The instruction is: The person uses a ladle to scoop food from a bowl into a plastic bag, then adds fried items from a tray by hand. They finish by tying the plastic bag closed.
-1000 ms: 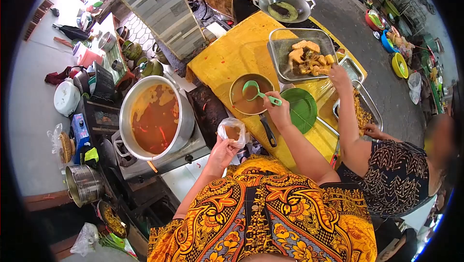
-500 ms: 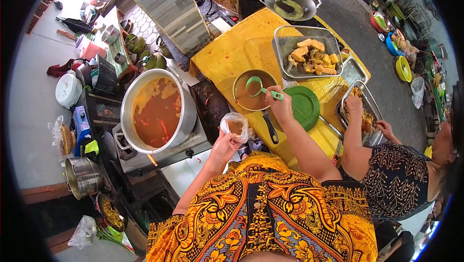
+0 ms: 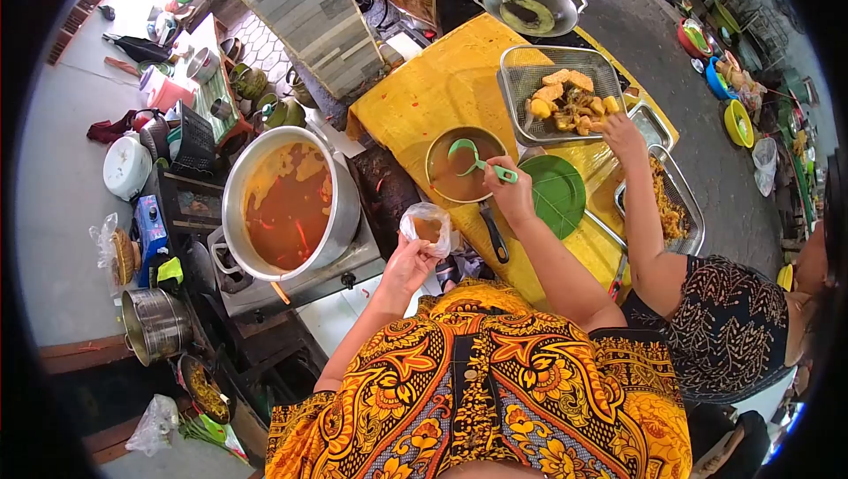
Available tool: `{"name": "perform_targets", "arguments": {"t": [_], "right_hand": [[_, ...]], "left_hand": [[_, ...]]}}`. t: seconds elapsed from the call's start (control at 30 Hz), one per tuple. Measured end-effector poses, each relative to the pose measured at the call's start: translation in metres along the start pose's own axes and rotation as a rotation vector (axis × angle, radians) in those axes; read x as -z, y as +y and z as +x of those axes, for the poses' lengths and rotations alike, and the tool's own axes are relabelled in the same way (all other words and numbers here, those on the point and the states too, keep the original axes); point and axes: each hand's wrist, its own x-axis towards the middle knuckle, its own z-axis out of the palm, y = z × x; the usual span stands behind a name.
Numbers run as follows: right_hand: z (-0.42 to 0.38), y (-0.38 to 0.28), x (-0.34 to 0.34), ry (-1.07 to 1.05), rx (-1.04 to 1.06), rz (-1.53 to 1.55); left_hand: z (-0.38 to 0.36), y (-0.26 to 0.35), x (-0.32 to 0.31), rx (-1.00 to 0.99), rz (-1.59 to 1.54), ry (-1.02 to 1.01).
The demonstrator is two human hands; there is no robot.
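Note:
My left hand (image 3: 407, 265) is closed around a clear plastic bag (image 3: 437, 246), its mouth open and brown liquid inside. My right hand (image 3: 513, 192) grips the handle of a green ladle (image 3: 469, 161). The ladle's bowl sits in a saucepan (image 3: 433, 178) of brown broth, whose dark handle (image 3: 495, 233) points toward me. Just right of my right hand lies a green leaf-patterned plate (image 3: 565, 201). To the left of the bag, a large metal pot (image 3: 346, 205) of reddish-brown soup stands on the stove (image 3: 329, 289).
A co-worker's hand (image 3: 624, 136) reaches into a mesh basket (image 3: 521, 81) of fried pieces. Another metal tray (image 3: 691, 245) of food lies beside their arm. A wok (image 3: 565, 24) stands at the back of the yellow-covered table (image 3: 402, 99).
The co-worker's hand has moved from the right tray up to the mesh basket. My left hand and the bag have shifted very slightly; my right hand with the ladle is almost still.

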Motion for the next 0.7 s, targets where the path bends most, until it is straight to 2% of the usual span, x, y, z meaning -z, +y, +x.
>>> {"name": "perform_targets", "arguments": {"t": [0.3, 0.53, 0.63, 0.7], "right_hand": [[-0.012, -0.019, 0.013, -0.011, -0.215, 0.356], [-0.029, -0.075, 0.031, -0.066, -0.21, 0.412], [-0.041, -0.1, 0.033, -0.118, -0.165, 0.428], [-0.049, -0.111, 0.033, -0.209, -0.05, 0.383]], "left_hand": [[0.002, 0.009, -0.002, -0.025, -0.011, 0.011], [0.001, 0.022, -0.005, -0.073, -0.038, -0.017], [0.002, 0.028, -0.005, -0.089, -0.047, -0.018], [0.001, 0.032, -0.006, -0.098, -0.073, -0.007]]}}
